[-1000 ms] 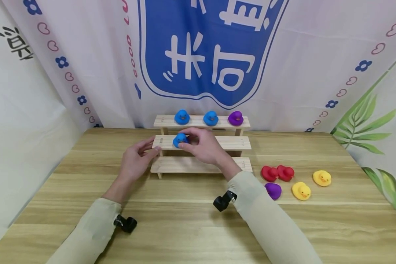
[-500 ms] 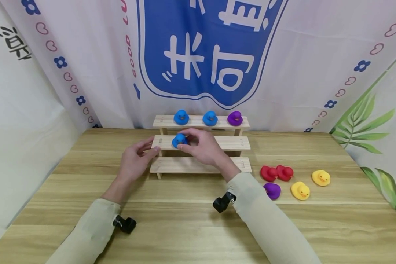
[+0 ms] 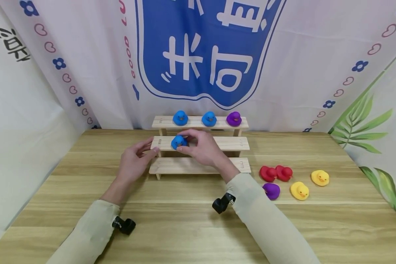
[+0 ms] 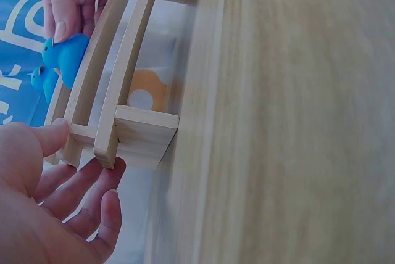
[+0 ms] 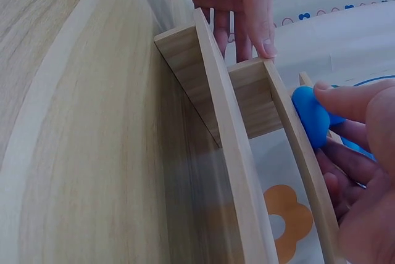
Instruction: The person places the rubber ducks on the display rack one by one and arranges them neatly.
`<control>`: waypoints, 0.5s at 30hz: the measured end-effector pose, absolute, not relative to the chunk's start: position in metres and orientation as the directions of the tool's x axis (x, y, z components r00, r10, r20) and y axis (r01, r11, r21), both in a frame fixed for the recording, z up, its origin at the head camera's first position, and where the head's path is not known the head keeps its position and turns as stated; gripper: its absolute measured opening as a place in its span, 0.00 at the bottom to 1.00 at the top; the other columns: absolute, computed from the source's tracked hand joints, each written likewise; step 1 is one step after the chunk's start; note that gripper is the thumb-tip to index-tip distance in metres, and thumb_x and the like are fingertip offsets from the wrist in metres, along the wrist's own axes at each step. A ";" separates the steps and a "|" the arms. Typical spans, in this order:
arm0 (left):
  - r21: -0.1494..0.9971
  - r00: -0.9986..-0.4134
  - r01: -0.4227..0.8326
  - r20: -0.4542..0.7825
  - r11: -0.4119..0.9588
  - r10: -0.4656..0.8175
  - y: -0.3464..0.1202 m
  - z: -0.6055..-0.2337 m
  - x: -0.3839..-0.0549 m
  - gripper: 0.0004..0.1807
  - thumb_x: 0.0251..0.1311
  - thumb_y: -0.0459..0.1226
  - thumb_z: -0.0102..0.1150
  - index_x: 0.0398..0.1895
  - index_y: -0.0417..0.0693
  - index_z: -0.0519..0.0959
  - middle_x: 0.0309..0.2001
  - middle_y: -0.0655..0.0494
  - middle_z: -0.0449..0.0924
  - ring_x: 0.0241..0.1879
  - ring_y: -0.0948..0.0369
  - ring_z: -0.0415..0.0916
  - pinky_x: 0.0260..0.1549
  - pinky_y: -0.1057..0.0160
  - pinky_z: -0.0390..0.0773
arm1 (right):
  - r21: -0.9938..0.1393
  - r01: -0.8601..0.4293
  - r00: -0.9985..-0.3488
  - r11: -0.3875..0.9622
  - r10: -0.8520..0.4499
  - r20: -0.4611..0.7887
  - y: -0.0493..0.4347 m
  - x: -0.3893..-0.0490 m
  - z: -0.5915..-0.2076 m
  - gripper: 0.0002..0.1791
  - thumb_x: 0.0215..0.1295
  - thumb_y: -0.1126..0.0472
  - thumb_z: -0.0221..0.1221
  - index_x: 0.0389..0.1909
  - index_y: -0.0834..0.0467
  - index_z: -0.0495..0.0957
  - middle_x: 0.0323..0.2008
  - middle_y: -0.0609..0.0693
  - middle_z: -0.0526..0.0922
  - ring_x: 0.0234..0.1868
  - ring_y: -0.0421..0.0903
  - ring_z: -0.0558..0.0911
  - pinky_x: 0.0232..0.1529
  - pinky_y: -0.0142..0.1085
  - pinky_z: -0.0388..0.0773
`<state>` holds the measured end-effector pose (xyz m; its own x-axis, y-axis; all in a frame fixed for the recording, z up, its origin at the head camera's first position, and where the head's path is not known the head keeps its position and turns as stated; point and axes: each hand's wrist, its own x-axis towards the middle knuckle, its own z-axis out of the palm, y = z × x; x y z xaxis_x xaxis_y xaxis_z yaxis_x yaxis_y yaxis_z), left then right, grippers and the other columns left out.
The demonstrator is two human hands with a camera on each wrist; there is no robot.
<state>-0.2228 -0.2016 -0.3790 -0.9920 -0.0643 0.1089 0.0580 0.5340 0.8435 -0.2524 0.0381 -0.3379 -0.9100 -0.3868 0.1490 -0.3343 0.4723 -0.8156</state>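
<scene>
A three-tier wooden display stand [image 3: 198, 165] stands on the table. My right hand [image 3: 204, 147] pinches a blue rubber duck [image 3: 178, 142] between thumb and fingers, on the left part of the middle tier. In the right wrist view, the thumb lies against that duck [image 5: 310, 116] and the fingers are on its other side. At the stand's left end, my left hand [image 3: 135, 160] holds the middle tier, thumb on its edge. The left wrist view has the left hand's [image 4: 58, 202] fingertips touching the board ends. Two blue ducks [image 3: 180, 118] and a purple duck [image 3: 234, 118] sit on the top tier.
Right of the stand, two red ducks [image 3: 276, 173] touch each other on the table [image 3: 184, 227]. A purple duck [image 3: 272, 191], partly behind the right sleeve, and two yellow ducks [image 3: 299, 190] lie near them. A printed curtain [image 3: 95, 55] hangs behind the stand.
The whole head view has drifted slightly to the left. Both hands, the held blue duck and the stand keep their places relative to one another.
</scene>
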 end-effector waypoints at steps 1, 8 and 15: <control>0.842 -0.992 0.059 0.111 0.536 -0.065 -0.201 -0.379 -0.223 0.33 0.64 0.58 0.58 0.71 0.59 0.69 0.64 0.51 0.77 0.61 0.54 0.75 0.57 0.55 0.74 | -0.816 -0.335 -0.910 0.472 -0.388 0.149 0.038 -0.253 -0.338 0.19 0.62 0.52 0.68 0.54 0.45 0.81 0.52 0.44 0.82 0.56 0.43 0.80 0.60 0.40 0.77; 0.832 -0.991 0.062 0.119 0.552 -0.068 -0.201 -0.379 -0.223 0.33 0.65 0.57 0.58 0.71 0.60 0.69 0.62 0.50 0.79 0.58 0.54 0.77 0.53 0.60 0.75 | -0.799 -0.335 -0.914 0.499 -0.377 0.149 0.036 -0.254 -0.338 0.17 0.63 0.53 0.67 0.53 0.46 0.81 0.52 0.44 0.82 0.56 0.43 0.80 0.61 0.40 0.76; 0.834 -0.990 0.067 0.122 0.547 -0.064 -0.202 -0.381 -0.223 0.33 0.64 0.58 0.57 0.71 0.60 0.69 0.63 0.49 0.78 0.58 0.52 0.77 0.55 0.53 0.76 | -0.792 -0.315 -0.926 0.522 -0.353 0.135 0.032 -0.254 -0.339 0.18 0.63 0.51 0.66 0.54 0.45 0.81 0.55 0.43 0.82 0.61 0.44 0.79 0.64 0.41 0.74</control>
<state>-0.2232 -0.2020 -0.3811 -0.9905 -0.0642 0.1216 0.0669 0.5473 0.8343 -0.2541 0.0316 -0.3386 -0.9257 -0.3534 0.1351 -0.3150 0.5223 -0.7925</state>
